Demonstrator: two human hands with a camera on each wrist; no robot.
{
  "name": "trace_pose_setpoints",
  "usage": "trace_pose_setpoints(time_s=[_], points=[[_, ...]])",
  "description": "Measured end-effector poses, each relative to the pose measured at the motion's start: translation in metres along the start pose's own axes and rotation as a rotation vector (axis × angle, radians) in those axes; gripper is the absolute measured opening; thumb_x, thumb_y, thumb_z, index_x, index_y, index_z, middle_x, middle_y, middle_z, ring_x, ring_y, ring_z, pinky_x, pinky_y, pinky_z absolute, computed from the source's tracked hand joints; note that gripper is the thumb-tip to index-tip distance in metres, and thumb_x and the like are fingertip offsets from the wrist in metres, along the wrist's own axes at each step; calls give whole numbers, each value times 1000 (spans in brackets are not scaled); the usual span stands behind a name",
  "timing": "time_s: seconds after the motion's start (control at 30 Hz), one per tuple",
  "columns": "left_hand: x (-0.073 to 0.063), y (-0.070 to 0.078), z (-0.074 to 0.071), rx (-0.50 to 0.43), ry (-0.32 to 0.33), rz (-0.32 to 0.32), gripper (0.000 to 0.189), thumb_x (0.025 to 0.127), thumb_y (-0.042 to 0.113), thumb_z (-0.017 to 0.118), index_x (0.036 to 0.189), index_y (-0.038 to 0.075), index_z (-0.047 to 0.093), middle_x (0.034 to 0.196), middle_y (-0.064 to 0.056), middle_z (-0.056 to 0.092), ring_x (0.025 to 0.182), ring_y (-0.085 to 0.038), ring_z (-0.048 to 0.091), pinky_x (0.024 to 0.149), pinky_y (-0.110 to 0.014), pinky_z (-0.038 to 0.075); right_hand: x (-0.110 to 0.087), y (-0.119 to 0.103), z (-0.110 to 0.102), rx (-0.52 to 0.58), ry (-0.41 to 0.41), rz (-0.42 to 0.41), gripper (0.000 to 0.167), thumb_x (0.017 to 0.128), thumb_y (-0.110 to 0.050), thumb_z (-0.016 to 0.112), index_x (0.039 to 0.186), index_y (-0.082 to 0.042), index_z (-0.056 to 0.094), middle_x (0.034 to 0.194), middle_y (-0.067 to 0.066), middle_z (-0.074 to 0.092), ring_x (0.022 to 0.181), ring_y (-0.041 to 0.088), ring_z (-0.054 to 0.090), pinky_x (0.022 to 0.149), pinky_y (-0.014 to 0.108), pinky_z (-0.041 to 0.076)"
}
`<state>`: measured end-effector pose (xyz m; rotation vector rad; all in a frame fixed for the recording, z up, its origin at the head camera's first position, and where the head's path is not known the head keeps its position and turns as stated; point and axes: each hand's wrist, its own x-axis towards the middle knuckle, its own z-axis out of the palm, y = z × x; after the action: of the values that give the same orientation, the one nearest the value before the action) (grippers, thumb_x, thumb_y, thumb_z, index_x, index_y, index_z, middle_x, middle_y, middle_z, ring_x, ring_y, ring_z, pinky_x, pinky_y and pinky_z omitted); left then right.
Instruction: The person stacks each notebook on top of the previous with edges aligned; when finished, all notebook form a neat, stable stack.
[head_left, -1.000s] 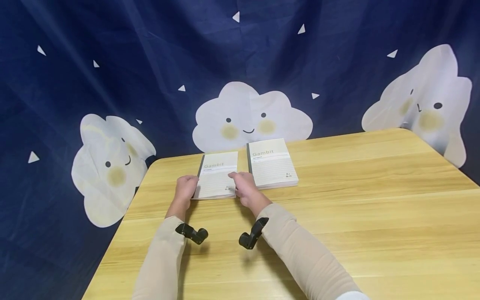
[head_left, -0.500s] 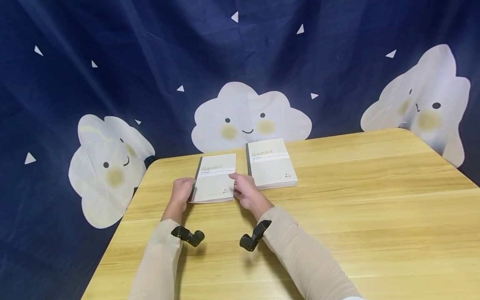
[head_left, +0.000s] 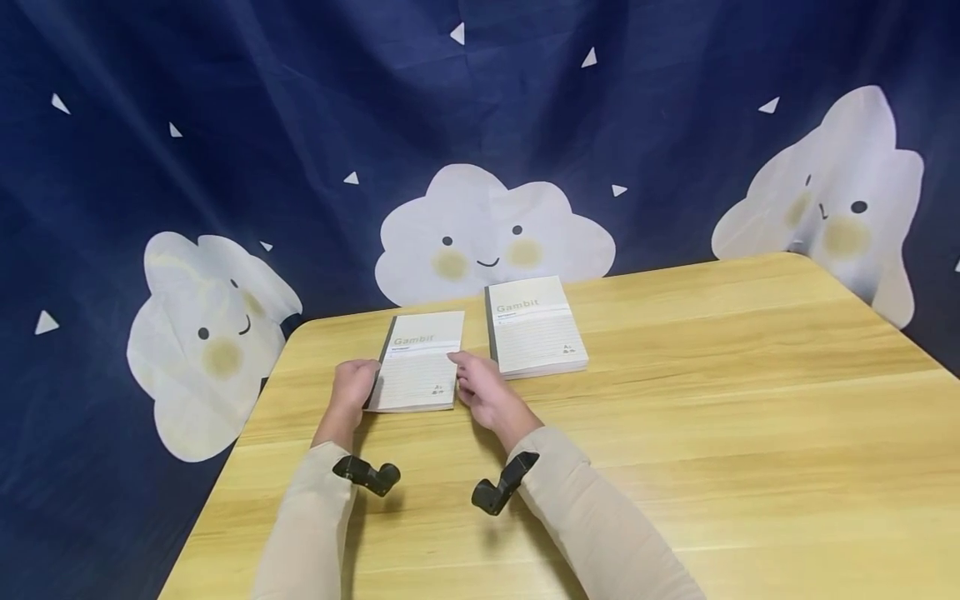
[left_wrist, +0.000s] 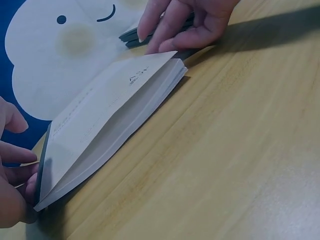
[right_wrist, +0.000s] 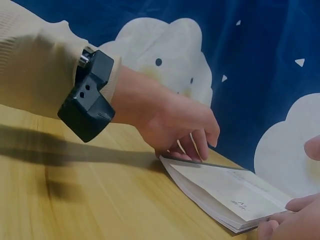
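Observation:
A white softcover notebook marked "Gambit" [head_left: 416, 367], with a dark spine, lies on the table between both hands. My left hand [head_left: 352, 390] is at the spine side; in the left wrist view its fingers [left_wrist: 25, 172] are loosely bent beside the spine, with one finger raised clear of the cover. My right hand [head_left: 487, 392] is at the opposite edge, its fingertips touching the side near the corner. In the right wrist view the cover [right_wrist: 225, 187] gapes slightly above the pages. Neither hand plainly pinches the notebook. The undersides of the fingers are hidden.
A second, thicker-looking "Gambit" notebook or stack [head_left: 536, 329] lies just right of my right hand. The wooden table [head_left: 712, 417] extends to the right and front. Behind it hangs a dark blue curtain [head_left: 300, 100] with clouds. Black cameras sit on both wrists.
The notebook between my hands has slid slightly toward me and to the left, with both hands moving along with it. The other notebook stays in place; the head view has shifted a little.

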<state>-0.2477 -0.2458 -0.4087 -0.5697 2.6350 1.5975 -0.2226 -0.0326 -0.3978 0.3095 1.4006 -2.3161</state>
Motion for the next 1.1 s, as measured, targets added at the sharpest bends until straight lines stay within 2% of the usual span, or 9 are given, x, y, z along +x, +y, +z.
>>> trace_pose_setpoints(time_s=[0.1, 0.17, 0.23, 0.47, 0.73, 0.83, 0.93, 1.0, 1.1], points=[[0, 0, -3, 3, 1, -6, 48, 93, 21, 40, 130, -8, 50, 136, -22, 46, 125, -30, 40, 108, -44, 31, -1, 3, 2, 9, -18, 4, 42, 90, -22, 57, 124, -1, 44, 117, 10, 42, 109, 23, 38, 106, 38, 31], [0, -1, -4, 10, -1, -10, 48, 93, 21, 40, 130, -8, 50, 136, -21, 46, 124, -30, 40, 107, -44, 33, -2, 4, 3, 15, -33, 1, 52, 91, -23, 56, 134, 0, 39, 134, 16, 37, 123, 28, 36, 111, 41, 27], [0, -2, -6, 15, -1, -13, 47, 93, 21, 41, 129, -7, 51, 135, -21, 47, 122, -30, 41, 106, -43, 34, -2, 6, 3, 14, -55, -7, 57, 92, -24, 55, 139, 1, 36, 141, 21, 34, 130, 33, 34, 113, 44, 24], [-2, -3, -11, 54, -2, -26, 45, 93, 22, 40, 124, -8, 55, 128, -20, 49, 113, -29, 44, 99, -42, 37, -7, 10, 2, 48, -81, -2, 55, 93, -24, 52, 140, -1, 35, 142, 24, 36, 132, 37, 34, 113, 46, 24], [-6, -1, -15, 54, -67, -39, 49, 93, 22, 42, 131, -9, 47, 132, -22, 46, 116, -30, 43, 102, -44, 37, -11, 12, 1, 88, -85, -10, 54, 94, -21, 50, 140, 2, 34, 143, 24, 34, 134, 35, 33, 113, 46, 24], [-6, -3, -16, 48, -82, -25, 46, 95, 19, 44, 129, -10, 49, 128, -23, 49, 108, -27, 47, 92, -37, 43, -12, 13, -1, 92, -90, -19, 51, 94, -19, 49, 138, 4, 37, 141, 22, 38, 131, 32, 37, 112, 43, 28], [-6, -4, -16, 23, -91, -10, 41, 95, 15, 46, 127, -9, 51, 121, -20, 53, 94, -18, 52, 77, -26, 47, -13, 15, -3, 64, -94, -47, 45, 94, -15, 49, 133, 7, 40, 131, 20, 46, 119, 27, 46, 103, 38, 37], [-8, -5, -18, -32, -106, 9, 39, 95, 11, 48, 127, -10, 51, 115, -19, 55, 84, -13, 54, 68, -21, 48, -14, 16, -5, 18, -92, -81, 46, 94, -11, 50, 133, 9, 39, 119, 16, 51, 105, 21, 51, 94, 32, 43], [-12, -6, -21, -160, -135, 21, 37, 94, 4, 48, 129, -10, 49, 105, -12, 57, 77, -7, 56, 65, -18, 50, -17, 17, -8, -51, -89, -140, 50, 92, -6, 52, 136, 11, 35, 105, 9, 52, 86, 13, 50, 78, 22, 44]])
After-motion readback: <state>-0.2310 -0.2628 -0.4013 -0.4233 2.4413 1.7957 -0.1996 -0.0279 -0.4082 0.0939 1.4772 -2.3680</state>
